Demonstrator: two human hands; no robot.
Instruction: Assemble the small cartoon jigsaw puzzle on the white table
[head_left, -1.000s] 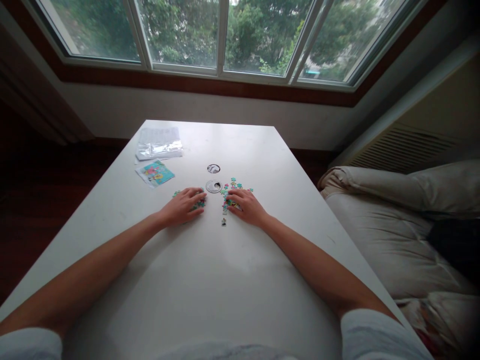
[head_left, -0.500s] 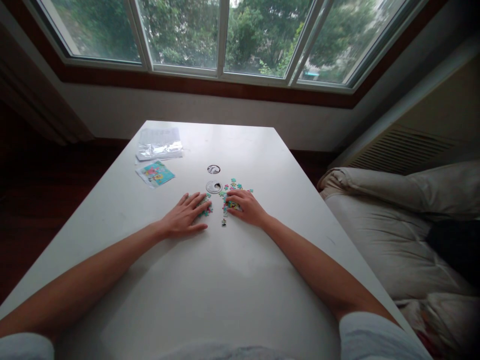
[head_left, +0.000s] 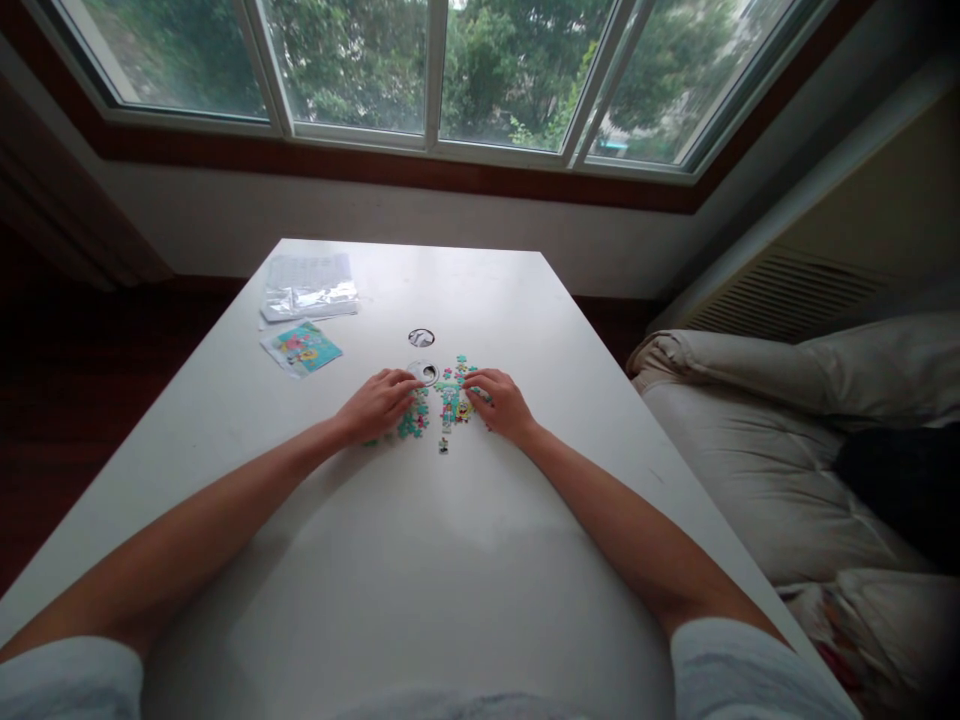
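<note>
My left hand is over the left pile of small jigsaw puzzle pieces. Its fingers are bent and pressed together, with the tips by the rim of a round white disc; what they pinch is too small to make out. My right hand rests at the right side of a partly joined puzzle, fingers bent over its edge and thumb apart from them. Loose pieces lie just beyond it. A single piece sits nearer to me.
A second round disc lies farther back. On the left of the white table are a colourful picture card and a clear plastic packet. A beige sofa stands at the right; a window is ahead.
My left hand has gone from spread flat over the pieces to bent, closed fingers, uncovering more of the pile. My right hand has drawn slightly back, showing more of the joined puzzle.
</note>
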